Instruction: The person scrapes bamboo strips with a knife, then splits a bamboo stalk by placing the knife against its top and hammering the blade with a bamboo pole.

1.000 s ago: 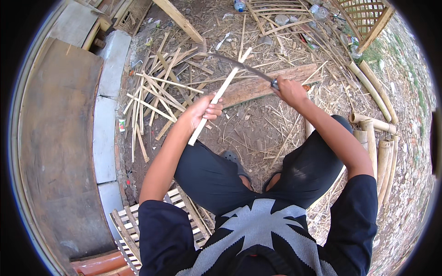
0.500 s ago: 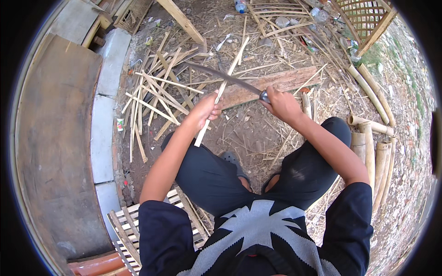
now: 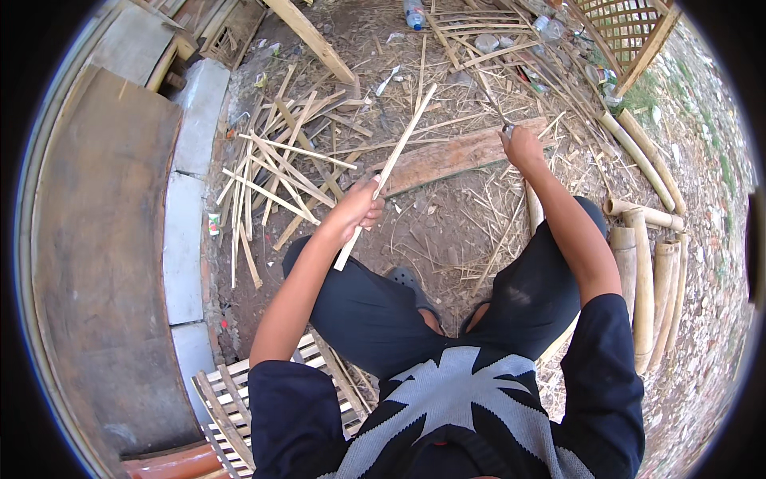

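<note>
My left hand (image 3: 360, 208) is closed round a pale bamboo strip (image 3: 401, 145), which slants up and to the right above my left knee. In my right hand (image 3: 524, 149) is the handle of a machete (image 3: 494, 102), its dark blade pointing away and slightly left, apart from the strip. Beyond the strip a reddish wooden plank (image 3: 455, 157) lies on the ground between my hands. Left of my left hand is a loose pile of split bamboo strips (image 3: 275, 172).
Bamboo poles (image 3: 656, 279) stand and lie at the right. A wooden post (image 3: 313, 38) rises at the back. Grey blocks (image 3: 183, 247) and a brown board (image 3: 100, 255) line the left side. A slatted bamboo piece (image 3: 231, 399) sits by my left side. A plastic bottle (image 3: 414, 14) lies far off.
My right hand has moved away and to the right, taking the machete off the bamboo strip. The blade now points away instead of crossing the strip. My left hand keeps its hold.
</note>
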The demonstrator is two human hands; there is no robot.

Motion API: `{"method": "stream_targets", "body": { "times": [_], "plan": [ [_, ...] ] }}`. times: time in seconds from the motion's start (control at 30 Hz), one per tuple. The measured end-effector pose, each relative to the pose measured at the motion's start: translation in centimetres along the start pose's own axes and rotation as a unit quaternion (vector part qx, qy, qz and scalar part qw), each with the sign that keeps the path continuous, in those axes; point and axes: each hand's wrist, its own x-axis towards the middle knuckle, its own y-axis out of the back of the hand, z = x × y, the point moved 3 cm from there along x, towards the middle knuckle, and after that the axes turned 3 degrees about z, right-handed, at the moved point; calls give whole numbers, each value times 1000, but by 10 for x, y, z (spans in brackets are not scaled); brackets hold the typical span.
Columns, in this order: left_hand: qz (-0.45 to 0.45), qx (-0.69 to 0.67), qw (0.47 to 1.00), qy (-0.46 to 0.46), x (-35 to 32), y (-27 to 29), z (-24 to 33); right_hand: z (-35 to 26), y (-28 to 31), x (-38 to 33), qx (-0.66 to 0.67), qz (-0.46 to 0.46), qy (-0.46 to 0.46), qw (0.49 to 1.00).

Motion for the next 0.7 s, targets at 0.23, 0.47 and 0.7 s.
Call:
{"method": "stream_targets", "body": {
  "times": [0.23, 0.47, 0.7],
  "plan": [
    [4, 0, 1000, -24, -1, 16, 1, -93, 33, -62, 112, 20, 165, 980],
    [35, 29, 997, -57, 5, 25, -11, -103, -1, -71, -29, -54, 297, 953],
    [-1, 118, 992, -40, -1, 21, -23, -40, -19, -20, -68, -15, 108, 992]
  ]
}}
